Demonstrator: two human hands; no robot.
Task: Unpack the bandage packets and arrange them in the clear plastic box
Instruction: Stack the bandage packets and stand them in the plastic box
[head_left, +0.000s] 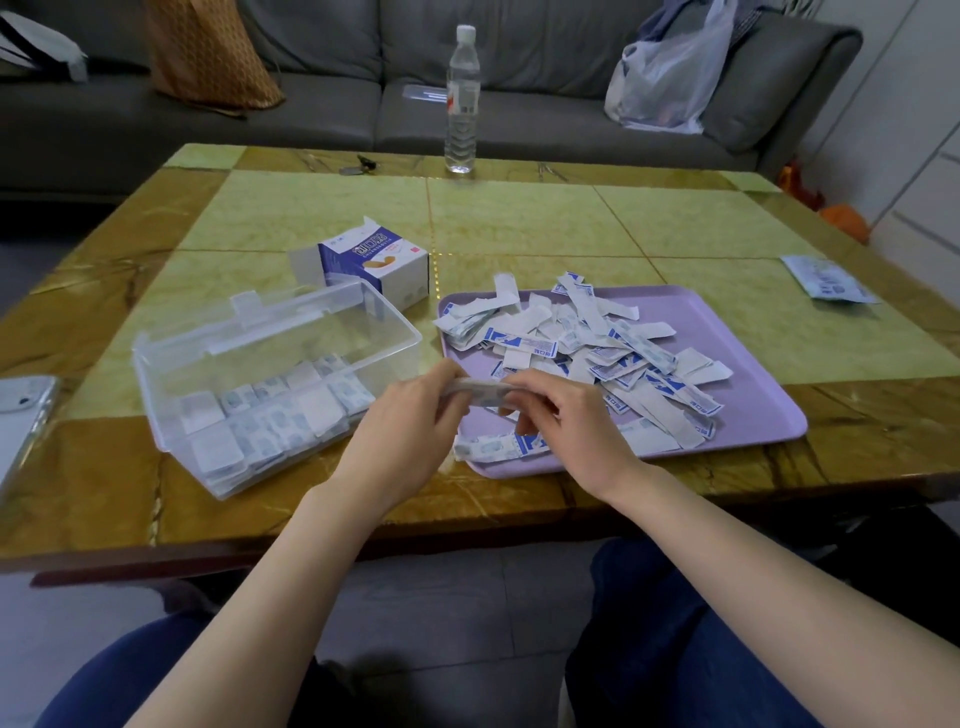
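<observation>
Both hands hold one white-and-blue bandage packet (480, 391) over the near left corner of the lilac tray (737, 338). My left hand (410, 415) pinches its left end and my right hand (561, 410) pinches its right end. A loose heap of bandage packets (597, 348) lies on the tray, and a strip of joined packets (498, 447) rests at its front edge. To the left stands the clear plastic box (156, 364), its lid open, with rows of folded packets (270, 415) on its floor. Behind it is the opened white-and-blue bandage carton (374, 265).
A water bottle (462, 104) stands at the table's far edge near some keys (358, 166). A phone (21, 415) lies at the left edge and a flat packet (826, 280) at the right. A grey sofa with bags runs behind the table (519, 218).
</observation>
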